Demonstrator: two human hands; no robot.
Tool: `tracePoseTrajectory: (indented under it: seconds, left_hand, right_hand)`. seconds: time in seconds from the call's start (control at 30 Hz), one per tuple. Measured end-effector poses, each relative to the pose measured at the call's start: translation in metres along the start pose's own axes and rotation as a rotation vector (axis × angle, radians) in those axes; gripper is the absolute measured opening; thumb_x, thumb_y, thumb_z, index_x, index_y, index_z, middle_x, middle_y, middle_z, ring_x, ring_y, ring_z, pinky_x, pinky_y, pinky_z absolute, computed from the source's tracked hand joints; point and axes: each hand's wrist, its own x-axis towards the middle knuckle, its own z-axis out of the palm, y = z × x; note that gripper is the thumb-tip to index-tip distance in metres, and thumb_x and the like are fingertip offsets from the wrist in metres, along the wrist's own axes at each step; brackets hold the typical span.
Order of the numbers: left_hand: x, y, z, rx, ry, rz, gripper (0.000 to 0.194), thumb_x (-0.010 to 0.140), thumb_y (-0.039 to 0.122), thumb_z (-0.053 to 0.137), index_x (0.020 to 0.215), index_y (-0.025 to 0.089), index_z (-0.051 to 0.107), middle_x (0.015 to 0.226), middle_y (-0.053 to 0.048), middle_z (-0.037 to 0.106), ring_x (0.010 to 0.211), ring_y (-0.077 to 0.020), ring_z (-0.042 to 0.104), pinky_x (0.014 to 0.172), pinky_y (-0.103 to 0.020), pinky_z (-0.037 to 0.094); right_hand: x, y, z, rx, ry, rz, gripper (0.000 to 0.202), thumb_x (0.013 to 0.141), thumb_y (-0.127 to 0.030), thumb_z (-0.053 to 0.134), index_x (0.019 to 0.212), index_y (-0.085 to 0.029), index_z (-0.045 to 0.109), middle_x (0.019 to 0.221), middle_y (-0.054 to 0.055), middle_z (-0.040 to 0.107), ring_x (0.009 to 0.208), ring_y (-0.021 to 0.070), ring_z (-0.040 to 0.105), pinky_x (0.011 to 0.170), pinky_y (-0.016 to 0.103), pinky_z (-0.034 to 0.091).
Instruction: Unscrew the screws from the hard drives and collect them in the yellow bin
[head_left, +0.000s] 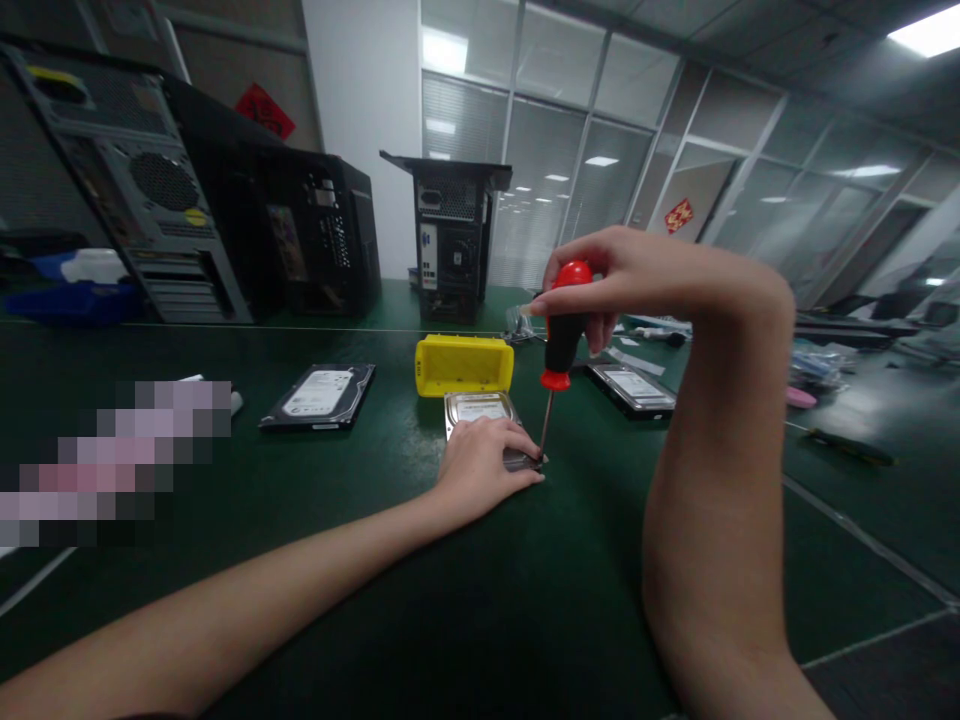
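My right hand [592, 285] is wrapped round the red and black handle of a screwdriver [564, 345]. The screwdriver stands nearly upright, its tip down at the near right corner of a hard drive [480, 405]. Over the near part of that drive lies my left hand [484, 465], fingers and thumb gripping it against the green table. The drive's silver top and white label show beyond the hand; the rest is covered. Whether the tip sits in a screw is too small to tell. Just behind the drive is a yellow plastic bin [463, 342].
Other hard drives lie on the table [360, 630], one at left [319, 392] and one at right [634, 387]. Behind stand a large computer case [161, 180], a dark case [322, 235] and a smaller one [454, 235]. A blue bin [75, 302] is far left.
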Motion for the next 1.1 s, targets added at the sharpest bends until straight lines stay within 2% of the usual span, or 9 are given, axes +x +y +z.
tracePoseTrajectory:
  seconds: [0.1, 0.2, 0.5, 0.77, 1.1]
  left_hand:
    - [-0.0004, 0.0004, 0.0001, 0.005, 0.004, -0.004, 0.018, 0.075, 0.039, 0.070, 0.091, 0.030, 0.073, 0.107, 0.002, 0.068, 0.101, -0.0234, 0.057, 0.088, -0.039, 0.041]
    - [0.0002, -0.0002, -0.0008, -0.003, -0.002, -0.010, 0.019, 0.075, 0.041, 0.070, 0.090, 0.030, 0.074, 0.107, 0.001, 0.068, 0.101, -0.0231, 0.057, 0.087, -0.039, 0.041]
    - [0.0024, -0.0006, -0.0027, -0.052, -0.003, 0.009, 0.012, 0.078, 0.041, 0.067, 0.084, 0.033, 0.074, 0.101, 0.005, 0.069, 0.098, -0.0208, 0.059, 0.083, -0.035, 0.040]
    - [0.0011, -0.0028, -0.0035, -0.050, -0.001, -0.001, 0.014, 0.078, 0.041, 0.067, 0.086, 0.033, 0.074, 0.101, 0.005, 0.069, 0.098, -0.0213, 0.059, 0.084, -0.036, 0.039]
    - [0.0008, -0.0039, -0.0026, -0.035, 0.001, 0.013, 0.015, 0.078, 0.042, 0.066, 0.085, 0.031, 0.074, 0.100, 0.005, 0.070, 0.096, -0.0205, 0.059, 0.083, -0.035, 0.039]
  right_hand:
    - [0.0006, 0.0001, -0.0005, -0.014, -0.001, 0.050, 0.040, 0.071, -0.054, 0.067, 0.082, -0.016, 0.063, 0.066, 0.005, 0.063, 0.060, 0.0162, 0.061, 0.048, 0.026, 0.046]
    - [0.0009, 0.0003, -0.0005, -0.016, 0.002, 0.041, 0.040, 0.071, -0.054, 0.068, 0.081, -0.016, 0.062, 0.065, 0.005, 0.063, 0.063, 0.0178, 0.062, 0.049, 0.027, 0.047]
    - [0.0008, 0.0015, 0.0007, -0.003, 0.002, -0.016, 0.038, 0.074, -0.053, 0.065, 0.083, -0.016, 0.063, 0.064, 0.003, 0.062, 0.056, 0.0127, 0.060, 0.045, 0.022, 0.044]
    - [-0.0032, 0.0023, -0.0016, -0.011, 0.043, -0.021, 0.038, 0.075, -0.049, 0.066, 0.092, -0.014, 0.063, 0.074, 0.006, 0.066, 0.060, 0.0146, 0.063, 0.051, 0.025, 0.050]
    - [-0.0019, 0.0032, -0.0021, -0.044, 0.029, -0.016, 0.045, 0.075, -0.055, 0.063, 0.090, -0.012, 0.064, 0.071, 0.006, 0.065, 0.060, 0.0142, 0.063, 0.051, 0.024, 0.049]
